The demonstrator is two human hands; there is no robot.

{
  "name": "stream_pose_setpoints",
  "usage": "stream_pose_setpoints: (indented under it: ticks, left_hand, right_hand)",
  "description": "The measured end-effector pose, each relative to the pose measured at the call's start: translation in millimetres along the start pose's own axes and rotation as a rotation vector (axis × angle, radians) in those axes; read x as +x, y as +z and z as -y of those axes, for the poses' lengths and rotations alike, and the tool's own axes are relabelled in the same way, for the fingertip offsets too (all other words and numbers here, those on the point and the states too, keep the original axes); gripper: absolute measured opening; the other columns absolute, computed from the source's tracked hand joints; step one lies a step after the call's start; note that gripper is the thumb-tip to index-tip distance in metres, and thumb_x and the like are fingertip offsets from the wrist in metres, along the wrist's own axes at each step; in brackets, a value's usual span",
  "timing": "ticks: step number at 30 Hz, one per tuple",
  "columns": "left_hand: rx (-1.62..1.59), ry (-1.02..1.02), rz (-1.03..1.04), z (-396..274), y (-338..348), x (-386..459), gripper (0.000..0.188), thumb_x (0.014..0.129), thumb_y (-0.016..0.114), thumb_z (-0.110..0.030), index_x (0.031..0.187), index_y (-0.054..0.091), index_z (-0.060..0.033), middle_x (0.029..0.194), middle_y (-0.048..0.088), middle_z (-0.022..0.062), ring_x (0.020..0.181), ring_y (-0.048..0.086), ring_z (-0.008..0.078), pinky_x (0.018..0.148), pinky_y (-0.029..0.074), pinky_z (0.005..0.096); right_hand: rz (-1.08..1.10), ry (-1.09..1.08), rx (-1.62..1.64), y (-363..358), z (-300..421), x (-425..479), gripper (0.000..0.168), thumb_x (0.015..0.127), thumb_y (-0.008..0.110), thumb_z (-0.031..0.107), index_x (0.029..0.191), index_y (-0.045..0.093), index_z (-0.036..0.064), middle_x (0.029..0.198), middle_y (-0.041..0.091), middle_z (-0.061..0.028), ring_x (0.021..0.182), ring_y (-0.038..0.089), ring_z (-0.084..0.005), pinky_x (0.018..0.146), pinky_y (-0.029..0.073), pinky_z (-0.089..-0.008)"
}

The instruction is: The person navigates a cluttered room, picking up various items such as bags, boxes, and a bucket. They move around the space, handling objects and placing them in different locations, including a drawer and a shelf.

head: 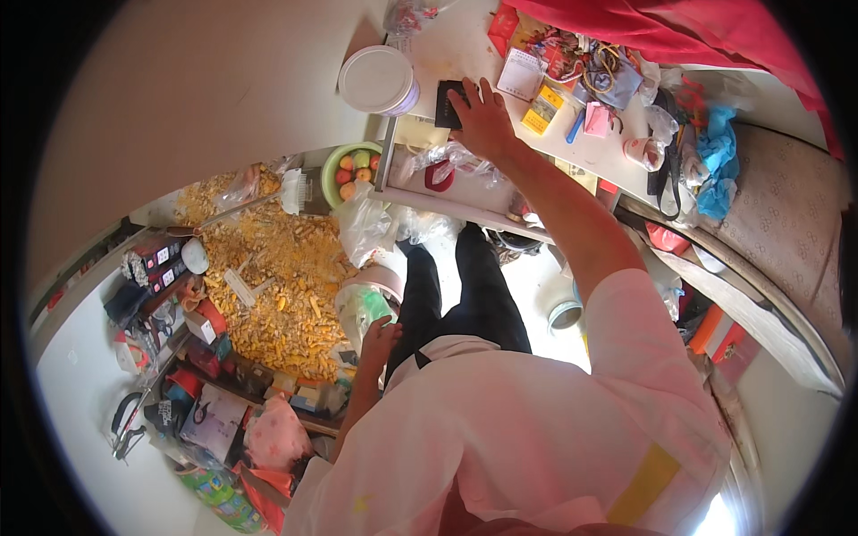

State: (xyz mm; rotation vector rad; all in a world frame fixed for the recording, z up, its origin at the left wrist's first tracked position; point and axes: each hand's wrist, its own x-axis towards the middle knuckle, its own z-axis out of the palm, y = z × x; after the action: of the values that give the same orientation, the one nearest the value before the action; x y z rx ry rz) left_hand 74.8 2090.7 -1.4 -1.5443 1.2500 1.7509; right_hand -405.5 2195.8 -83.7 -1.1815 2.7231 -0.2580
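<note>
My right hand (484,119) reaches over the desk's front edge with its fingers spread. Its thumb side lies over the right edge of a black booklet or flat case (447,105); whether it grips it is hard to see. Below it a desk drawer (462,209) is pulled out, with clear plastic bags (462,157) and a dark red heart-shaped or rounded item (439,176) inside. My left hand (380,340) hangs beside my thigh with loosely bent fingers, holding nothing visible. Near it stands a pink bin (375,276) lined with a bag.
On the desk stand a white lidded tub (377,79), a yellow box (543,109), a white card or box (521,74) and a paper cup (642,153). A green fruit basin (330,175) sits left of the drawer. Corn cobs (281,288) cover the floor at left, beside crowded shelves.
</note>
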Motion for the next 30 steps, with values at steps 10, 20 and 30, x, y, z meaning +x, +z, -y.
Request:
stream_pose_setpoints:
  ticks: [10, 20, 30]
  left_hand:
    - [-0.065, -0.001, -0.075, 28, -46, -4, 0.039, 0.095, 0.052, -0.019, 0.129, 0.048, 0.0005, 0.112, 0.064, 0.016, 0.096, 0.063, 0.0185, 0.082, 0.05, 0.03]
    - [-0.077, 0.013, -0.04, 26, -32, -6, 0.038, 0.096, 0.051, -0.02, 0.128, 0.048, 0.0007, 0.108, 0.066, 0.0114, 0.093, 0.063, 0.0149, 0.079, 0.049, 0.0258]
    - [0.225, 0.45, 0.048, -55, 2, 1, 0.031, 0.095, 0.053, -0.016, 0.119, 0.055, 0.004, 0.095, 0.066, 0.0083, 0.085, 0.062, 0.0131, 0.076, 0.049, 0.025]
  right_hand:
    - [0.018, 0.599, -0.203, -14, -58, 38, 0.089, 0.08, 0.063, 0.057, 0.141, 0.033, 0.0, 0.133, 0.042, -0.0299, 0.124, 0.043, -0.0401, 0.098, 0.037, -0.0524]
    - [-0.195, 0.694, -0.129, -1, -99, 46, 0.034, 0.076, 0.055, 0.025, 0.099, 0.057, 0.001, 0.088, 0.068, -0.0223, 0.083, 0.067, -0.0388, 0.092, 0.042, -0.0508]
    - [-0.469, 0.706, 0.921, -118, -119, -24, 0.034, 0.089, 0.053, 0.028, 0.102, 0.064, -0.001, 0.085, 0.068, -0.0203, 0.078, 0.066, -0.0285, 0.075, 0.051, -0.0397]
